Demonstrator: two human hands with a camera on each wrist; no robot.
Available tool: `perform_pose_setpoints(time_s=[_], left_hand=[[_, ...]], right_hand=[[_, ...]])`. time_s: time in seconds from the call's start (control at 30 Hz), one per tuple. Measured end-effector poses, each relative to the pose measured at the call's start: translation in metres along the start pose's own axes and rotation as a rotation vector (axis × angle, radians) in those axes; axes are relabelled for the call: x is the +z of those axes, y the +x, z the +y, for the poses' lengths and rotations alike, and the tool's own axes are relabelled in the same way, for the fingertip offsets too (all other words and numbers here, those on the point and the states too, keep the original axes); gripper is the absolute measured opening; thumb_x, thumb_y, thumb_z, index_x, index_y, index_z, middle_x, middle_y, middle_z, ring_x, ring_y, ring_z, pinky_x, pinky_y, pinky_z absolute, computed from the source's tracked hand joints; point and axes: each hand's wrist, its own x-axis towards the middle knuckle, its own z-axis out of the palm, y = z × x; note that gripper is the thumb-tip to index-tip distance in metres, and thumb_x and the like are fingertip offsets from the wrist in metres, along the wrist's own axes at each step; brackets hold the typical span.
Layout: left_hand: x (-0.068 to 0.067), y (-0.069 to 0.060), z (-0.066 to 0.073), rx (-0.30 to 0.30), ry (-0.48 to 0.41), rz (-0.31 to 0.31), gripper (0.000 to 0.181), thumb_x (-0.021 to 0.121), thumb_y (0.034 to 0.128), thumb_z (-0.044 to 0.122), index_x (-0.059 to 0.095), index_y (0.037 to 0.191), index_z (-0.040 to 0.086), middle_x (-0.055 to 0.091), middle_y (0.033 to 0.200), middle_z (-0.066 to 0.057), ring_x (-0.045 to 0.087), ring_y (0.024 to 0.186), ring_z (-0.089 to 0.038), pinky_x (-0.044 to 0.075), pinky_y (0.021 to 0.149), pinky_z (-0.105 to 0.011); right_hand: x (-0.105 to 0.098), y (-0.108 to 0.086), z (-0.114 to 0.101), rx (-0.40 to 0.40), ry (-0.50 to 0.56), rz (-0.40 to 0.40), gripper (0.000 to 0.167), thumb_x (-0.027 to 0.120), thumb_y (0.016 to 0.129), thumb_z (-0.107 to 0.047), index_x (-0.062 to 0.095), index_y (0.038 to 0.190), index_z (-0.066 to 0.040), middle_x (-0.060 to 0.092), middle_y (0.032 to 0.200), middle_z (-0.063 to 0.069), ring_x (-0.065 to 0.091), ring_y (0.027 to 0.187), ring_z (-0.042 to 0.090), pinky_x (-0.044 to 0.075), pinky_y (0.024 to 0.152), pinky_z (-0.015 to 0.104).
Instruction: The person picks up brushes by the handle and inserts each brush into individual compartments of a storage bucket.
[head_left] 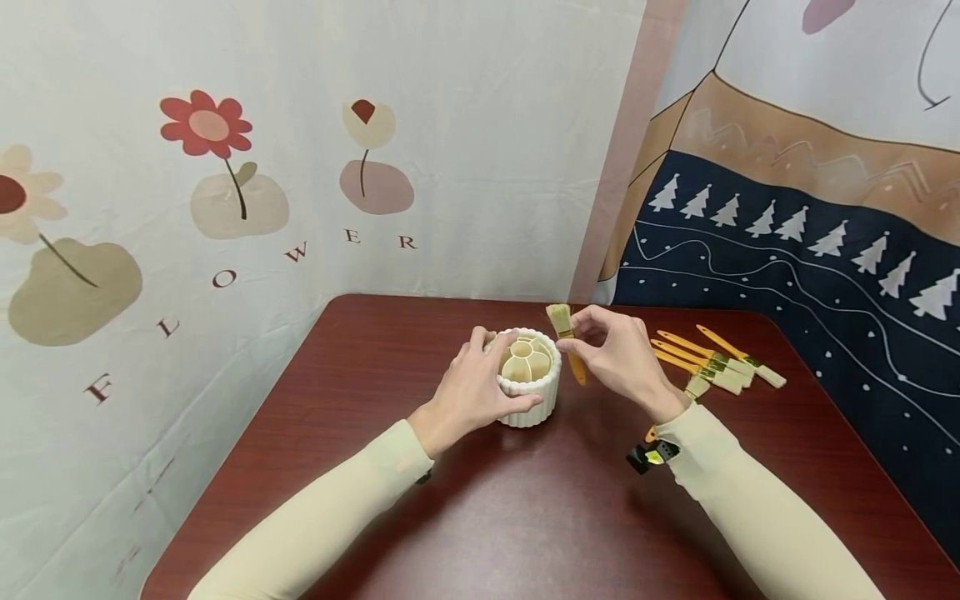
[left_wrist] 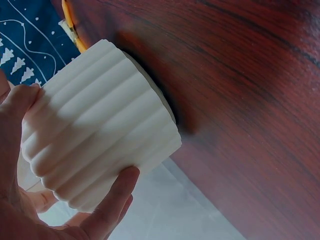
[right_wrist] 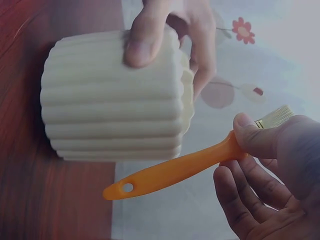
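A cream, fluted round holder [head_left: 536, 408] stands on the table, its inside split into petal-like compartments around a central ring. My left hand [head_left: 467, 385] grips its rim and side, thumb at the front; the left wrist view shows fingers spread about its ribbed wall [left_wrist: 100, 115]. Just right of the holder, my right hand [head_left: 624, 354] pinches a flat paintbrush [head_left: 576, 367] near the top of its orange handle, bristles up. In the right wrist view the handle [right_wrist: 172, 172] passes beside the holder [right_wrist: 110, 100], and the hand partly hides the bristle end.
Several orange-handled paintbrushes [head_left: 697, 358] lie in a loose group at the table's right. Another brush [head_left: 697, 386] is partly covered by my right wrist. The dark red wooden table [head_left: 360, 375] meets printed fabric walls [head_left: 480, 250] at its back and right.
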Motion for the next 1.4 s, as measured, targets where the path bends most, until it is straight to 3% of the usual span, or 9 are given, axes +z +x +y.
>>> perform_pose_setpoints(time_s=[0.6,1.4], left_hand=[[-0.003,-0.001,0.003,-0.005,-0.001,-0.008,0.105,0.100,0.0848,0.063,0.056,0.168,0.018,0.059,0.143,-0.020,0.075,0.111,-0.044,0.070,0.095,-0.057],[-0.003,-0.003,0.003,0.007,-0.007,-0.010,0.106,0.101,0.0854,0.063,0.054,0.169,0.018,0.059,0.140,-0.020,0.073,0.106,-0.042,0.069,0.093,-0.056]], right_hand=[[-0.007,0.000,-0.030,-0.106,0.059,0.031,0.025,0.101,0.092,-0.011,0.081,0.108,-0.012,0.084,0.093,0.004,0.081,0.078,0.017,0.062,0.075,0.013],[-0.005,-0.003,-0.049,-0.216,0.154,0.080,0.023,0.100,0.092,-0.006,0.082,0.105,-0.011,0.084,0.090,0.002,0.076,0.072,0.013,0.061,0.071,0.014]])
